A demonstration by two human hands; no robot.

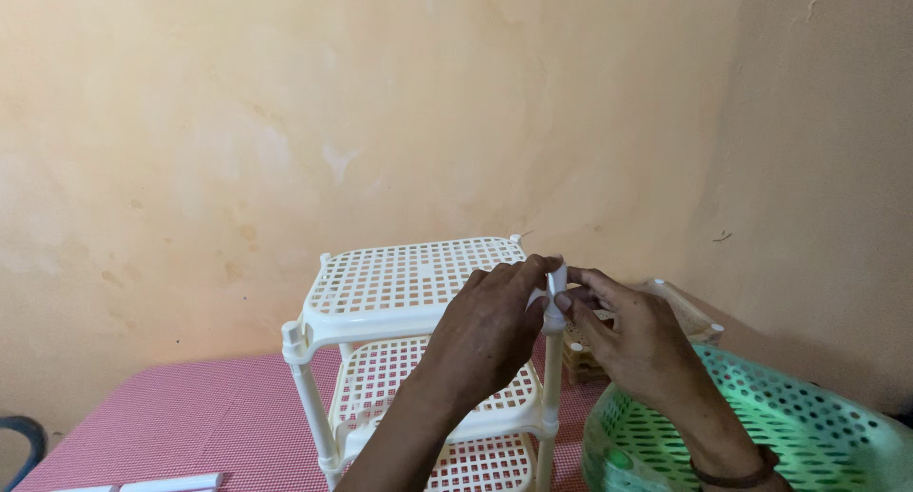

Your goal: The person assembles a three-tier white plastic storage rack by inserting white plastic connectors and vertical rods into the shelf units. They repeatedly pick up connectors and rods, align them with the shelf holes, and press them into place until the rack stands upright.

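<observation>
left hand point(490, 326): back toward the camera, fingers curled, tips pinched together
right hand point(632, 335): palm inward, thumb and forefinger pinched, touching the left fingertips
forearms: both rise from the lower edge, converging
right wrist: wears a dark band
</observation>
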